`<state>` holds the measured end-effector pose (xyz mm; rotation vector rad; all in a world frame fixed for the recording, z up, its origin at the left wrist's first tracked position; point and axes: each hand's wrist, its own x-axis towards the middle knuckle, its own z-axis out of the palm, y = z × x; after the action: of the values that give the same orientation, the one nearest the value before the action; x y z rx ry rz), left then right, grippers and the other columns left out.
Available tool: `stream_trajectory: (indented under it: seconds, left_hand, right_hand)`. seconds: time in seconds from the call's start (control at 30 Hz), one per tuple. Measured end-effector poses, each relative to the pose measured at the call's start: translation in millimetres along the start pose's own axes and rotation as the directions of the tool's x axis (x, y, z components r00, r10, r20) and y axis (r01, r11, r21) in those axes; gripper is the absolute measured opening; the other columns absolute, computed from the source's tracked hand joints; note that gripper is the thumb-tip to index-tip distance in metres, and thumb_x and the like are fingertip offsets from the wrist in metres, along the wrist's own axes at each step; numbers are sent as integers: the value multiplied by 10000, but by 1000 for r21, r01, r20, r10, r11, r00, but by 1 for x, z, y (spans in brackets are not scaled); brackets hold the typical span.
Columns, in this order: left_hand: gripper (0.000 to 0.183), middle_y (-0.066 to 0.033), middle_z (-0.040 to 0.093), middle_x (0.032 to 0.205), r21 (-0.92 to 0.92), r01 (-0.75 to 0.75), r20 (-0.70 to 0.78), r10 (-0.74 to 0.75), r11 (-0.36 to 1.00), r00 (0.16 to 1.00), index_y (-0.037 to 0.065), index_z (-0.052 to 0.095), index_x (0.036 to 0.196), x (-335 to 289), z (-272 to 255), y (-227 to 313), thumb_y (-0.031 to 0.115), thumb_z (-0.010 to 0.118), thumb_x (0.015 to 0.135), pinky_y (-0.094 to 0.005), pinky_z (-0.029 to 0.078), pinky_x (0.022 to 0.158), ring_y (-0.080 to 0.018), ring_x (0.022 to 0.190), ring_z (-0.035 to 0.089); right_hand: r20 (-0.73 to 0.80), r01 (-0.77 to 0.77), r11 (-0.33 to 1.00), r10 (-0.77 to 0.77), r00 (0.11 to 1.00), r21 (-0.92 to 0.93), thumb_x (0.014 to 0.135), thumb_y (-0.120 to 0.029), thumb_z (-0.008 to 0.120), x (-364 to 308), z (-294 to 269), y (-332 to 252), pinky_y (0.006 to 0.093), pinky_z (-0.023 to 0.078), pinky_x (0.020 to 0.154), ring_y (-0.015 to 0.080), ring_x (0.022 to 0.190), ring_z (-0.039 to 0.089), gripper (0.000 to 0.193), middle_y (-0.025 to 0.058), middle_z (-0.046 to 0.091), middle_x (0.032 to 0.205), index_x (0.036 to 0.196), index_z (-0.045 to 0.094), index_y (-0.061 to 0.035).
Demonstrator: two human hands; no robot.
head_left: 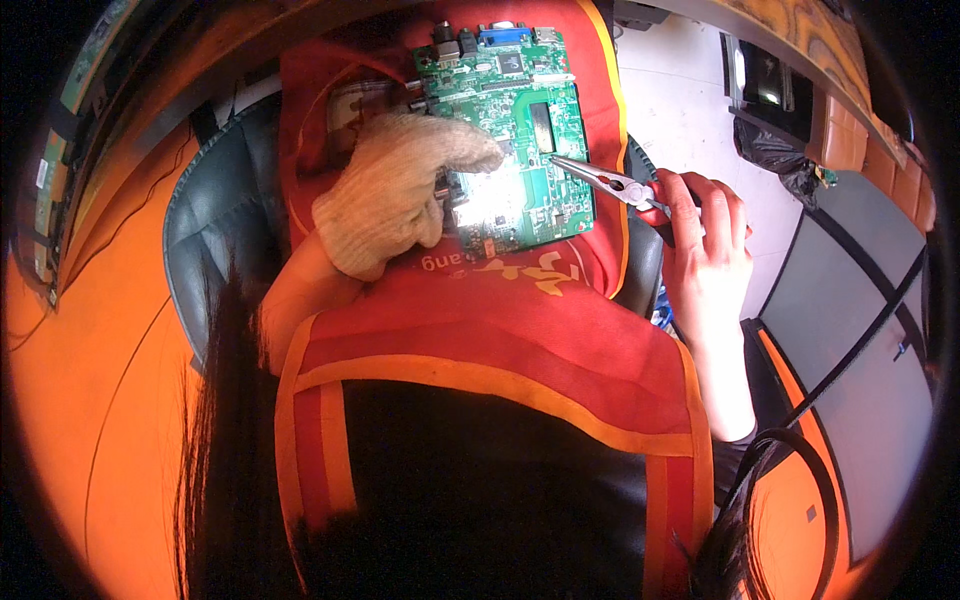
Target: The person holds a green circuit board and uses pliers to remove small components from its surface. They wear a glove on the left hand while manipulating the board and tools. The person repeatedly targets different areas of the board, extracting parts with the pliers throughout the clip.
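A green circuit board point(567, 205) rests on my lap, with a blue video connector point(504, 36) and other sockets along its far edge. My left hand point(395, 185), in a cream knitted glove, grips the board's left side, thumb lying over its face. Bare, my right hand point(705, 225) is closed around the red handles of long-nose pliers point(606, 181). The pliers' tips reach the board just below a dark rectangular part point(541, 127). Whether they pinch anything there is too small to tell. Glare washes out the board's middle near the left thumb.
Under the board lies a red apron point(480, 330) with orange edging. A black chair seat point(225, 200) shows at the left. Wooden table edges point(800, 40) curve across the top. On the right are a black plastic bag point(770, 155) and grey panels point(850, 330).
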<state>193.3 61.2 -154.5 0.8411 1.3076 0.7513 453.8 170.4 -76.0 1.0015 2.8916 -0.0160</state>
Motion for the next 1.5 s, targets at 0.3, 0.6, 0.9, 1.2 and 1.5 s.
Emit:
stream_trajectory:
  seconds: [0.3, 0.6, 0.9, 1.2, 1.5]
  left_hand:
    - [420, -133, 642, 1013, 29, -17, 26, 17, 999, 1000, 23, 628, 1057, 1, -2, 2, -71, 550, 655, -324, 490, 773, -264, 876, 606]
    - [396, -128, 647, 995, 152, -170, 41, 166, 974, 985, 25, 628, 1060, 0, 0, 13, -66, 571, 679, -308, 494, 744, -241, 835, 615]
    - [239, -91, 658, 916, -328, 145, 121, -111, 933, 986, 23, 642, 1017, 12, 4, 14, 86, 461, 874, -269, 480, 657, -175, 757, 613]
    - [240, -103, 654, 959, 331, -599, 257, 541, 729, 801, 39, 655, 994, 35, -7, -8, 87, 555, 781, -335, 477, 749, -243, 840, 600]
    - [347, -110, 633, 1027, 486, -654, 316, 580, 581, 750, 91, 665, 1007, 38, -4, -2, 138, 651, 664, -414, 438, 860, -329, 958, 556]
  right_hand:
    - [103, 44, 993, -33, 994, -109, 714, -132, 713, 5, -11, -7, 361, 458, 727, 234, 872, 581, 362, 76, 577, 931, 1034, 562, -60]
    - [495, -268, 804, -38, 868, 531, 692, 62, 572, 7, 3, 6, 422, 452, 640, 362, 758, 576, 243, 164, 523, 780, 894, 464, -17]
    - [637, -516, 391, -313, 704, 762, 714, 102, 534, -2, 25, 17, 307, 411, 634, 157, 687, 464, 221, 74, 458, 721, 900, 485, -8]
    - [706, -724, 144, -411, 576, 675, 721, 93, 529, -22, 48, 17, 251, 354, 588, 78, 664, 377, 254, -14, 379, 716, 933, 469, -33]
    - [577, -510, 287, -246, 779, 811, 699, 65, 554, -38, 62, 5, 291, 357, 538, 136, 574, 386, 234, 32, 349, 656, 872, 440, -44]
